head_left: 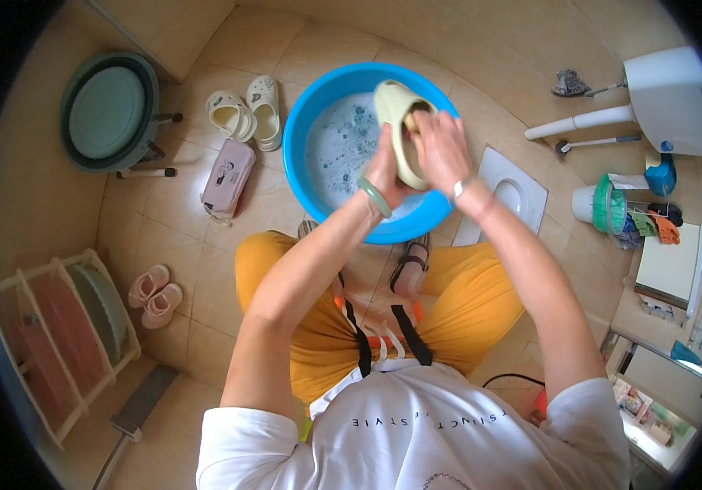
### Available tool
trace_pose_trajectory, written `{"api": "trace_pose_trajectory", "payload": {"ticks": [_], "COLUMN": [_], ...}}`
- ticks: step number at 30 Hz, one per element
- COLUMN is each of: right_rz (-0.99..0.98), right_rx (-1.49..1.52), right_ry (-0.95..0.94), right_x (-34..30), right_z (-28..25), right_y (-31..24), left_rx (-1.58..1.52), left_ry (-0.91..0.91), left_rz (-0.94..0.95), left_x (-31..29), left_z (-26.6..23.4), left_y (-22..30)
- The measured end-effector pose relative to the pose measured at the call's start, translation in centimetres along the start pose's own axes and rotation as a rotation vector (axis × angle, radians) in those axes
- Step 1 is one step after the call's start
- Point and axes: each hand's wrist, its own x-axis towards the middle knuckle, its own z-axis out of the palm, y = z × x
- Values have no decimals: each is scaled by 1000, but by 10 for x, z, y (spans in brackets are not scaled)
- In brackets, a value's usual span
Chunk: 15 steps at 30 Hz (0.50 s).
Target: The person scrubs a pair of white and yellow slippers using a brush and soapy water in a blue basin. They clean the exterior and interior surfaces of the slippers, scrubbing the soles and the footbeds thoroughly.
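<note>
Over the blue basin [293, 163] I hold a pale yellow-green slipper [395, 100] in the air, its closed toe pointing away from me. My left hand [385, 170] grips it along its left side, near the heel. My right hand [444, 149] is closed at the slipper's opening, with its fingertips reaching inside. A small tan piece shows at those fingertips, but most of it is hidden and I cannot make out what it is. Below, the basin holds cloudy water [336, 151] with soap bubbles on top.
Left of the basin lie cream clogs [264, 114] and a pink case [229, 175]. Folded basins [107, 110] lean on the left wall, above pink shoes [160, 305] and a rack [36, 343]. At right are a squat toilet [514, 193] and a small bin [586, 204].
</note>
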Motion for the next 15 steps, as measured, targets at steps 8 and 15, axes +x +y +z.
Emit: {"api": "trace_pose_trajectory", "payload": {"ticks": [8, 15], "right_rz": [-75, -7], "right_rx": [75, 34], "right_ry": [23, 40], "right_x": [-24, -24], "right_z": [-23, -22], "right_y": [-25, -15], "left_rx": [-8, 72], "left_ry": [69, 48], "left_rz": [4, 34], "left_x": [6, -2], "left_z": [-19, 4], "left_y": [12, -1]}}
